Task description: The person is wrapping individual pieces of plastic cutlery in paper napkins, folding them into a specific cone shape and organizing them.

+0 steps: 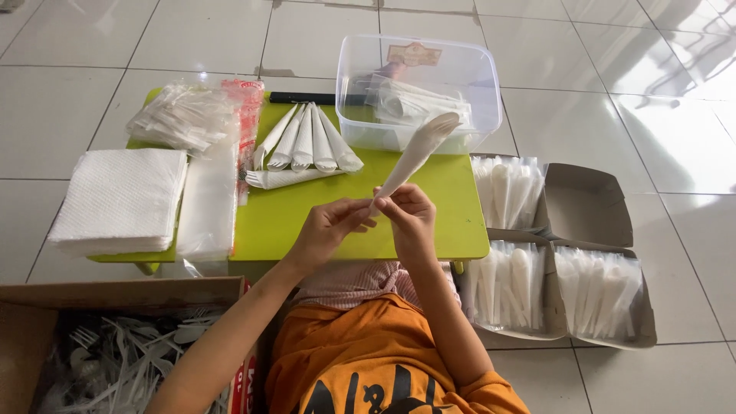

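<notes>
— Head view, looking down: both hands meet over the near edge of the green table (460,230). The left hand (326,228) has its fingertips pinched together on the lower tip of a napkin-wrapped spoon (418,153), and the right hand (410,215) is closed around the same narrow end, just beside it.

— And the wrap itself?

— It tilts up and away from the hands, its wide end up in front of the clear plastic tub (418,84), where a spoon bowl pokes out. I'd judge the tip is being twisted or tucked; to do that well, keep the paper taut against the handle and roll tight at the point, or the cone will slacken.

— What lies around?

— Just past the hands, a fan of finished cones (307,146) on the table, one more lying crosswise below them. The tub holds a few more. To the left, a stack of white napkins (119,199) and a bag of plastic cutlery (184,115). To the right, on the floor, cardboard trays (586,203) hold bagged spoons. Near the left elbow, a box of loose forks and spoons (123,345).
</notes>
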